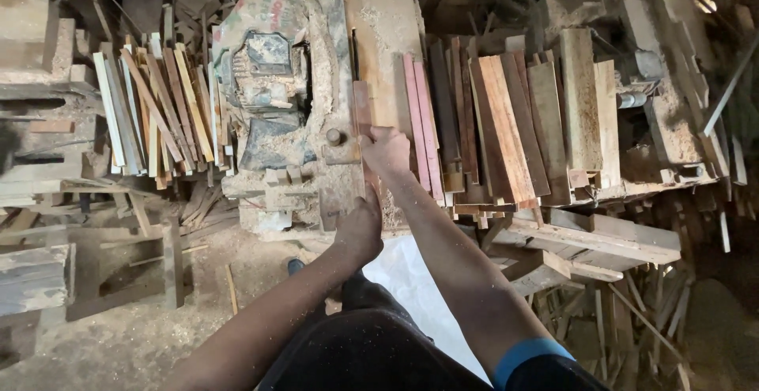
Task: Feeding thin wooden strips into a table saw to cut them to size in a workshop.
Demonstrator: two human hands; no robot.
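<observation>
Right hand [386, 151] presses flat, fingers closed, on the far part of a reddish strip [362, 106] lying along the dusty saw table [387, 27]. Left hand [360, 225] grips the strip's near end, beside the motor [265, 83]; planks [506, 122] stacked right.

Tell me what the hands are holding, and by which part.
A narrow reddish wood strip: right hand presses its middle, left hand grips its near end.

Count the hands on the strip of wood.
2: the right hand presses the far part of the wood strip; the left hand holds its near end.
</observation>
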